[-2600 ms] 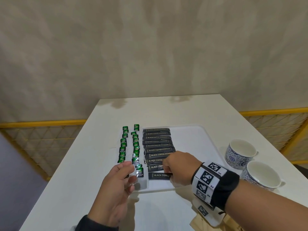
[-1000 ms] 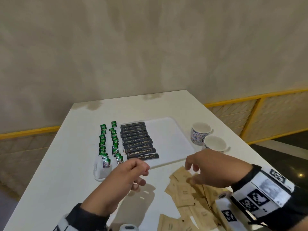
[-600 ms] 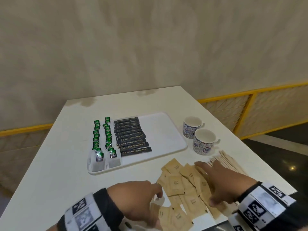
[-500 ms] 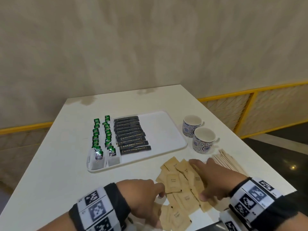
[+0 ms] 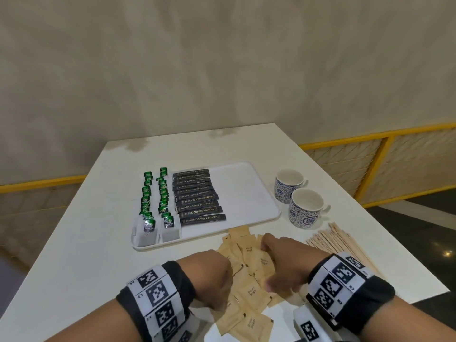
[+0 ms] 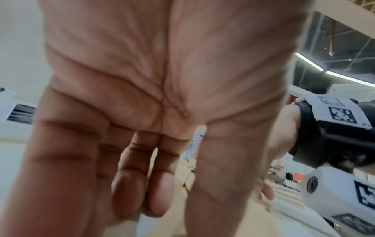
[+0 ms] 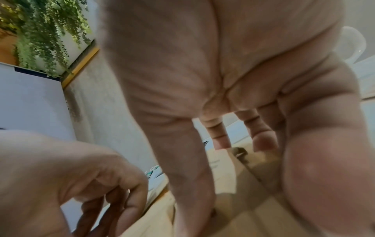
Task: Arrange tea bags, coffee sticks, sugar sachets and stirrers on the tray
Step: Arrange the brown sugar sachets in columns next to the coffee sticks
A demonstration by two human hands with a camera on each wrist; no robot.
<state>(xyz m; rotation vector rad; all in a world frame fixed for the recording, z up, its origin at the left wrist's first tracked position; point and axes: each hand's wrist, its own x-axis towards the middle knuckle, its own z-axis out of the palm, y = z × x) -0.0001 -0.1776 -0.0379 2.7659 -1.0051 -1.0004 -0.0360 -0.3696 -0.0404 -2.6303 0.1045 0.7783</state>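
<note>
The white tray (image 5: pixel 244 193) holds two columns of green-tagged tea bags (image 5: pixel 162 201) and a row of black coffee sticks (image 5: pixel 197 198); its right half is bare. In front of it lies a loose pile of brown sugar sachets (image 5: pixel 249 292). Both hands are down on this pile. My left hand (image 5: pixel 217 275) points its fingers down onto the sachets, and the left wrist view shows the left hand (image 6: pixel 162 200) holding nothing. My right hand (image 5: pixel 278 257) claws over the sachets (image 7: pixel 233 176), thumb on the near side and fingertips on the far side. Wooden stirrers (image 5: pixel 338 240) lie to the right.
Two blue-patterned cups (image 5: pixel 288 186) (image 5: pixel 306 208) stand right of the tray, just behind the stirrers. The white table (image 5: pixel 74 255) ends close to the right of the stirrers. A beige wall and a yellow railing lie beyond.
Both hands left the tray, where the right one was at the nearest coffee stick, and came down to the sachet pile. Over the last half second they drew closer together on it.
</note>
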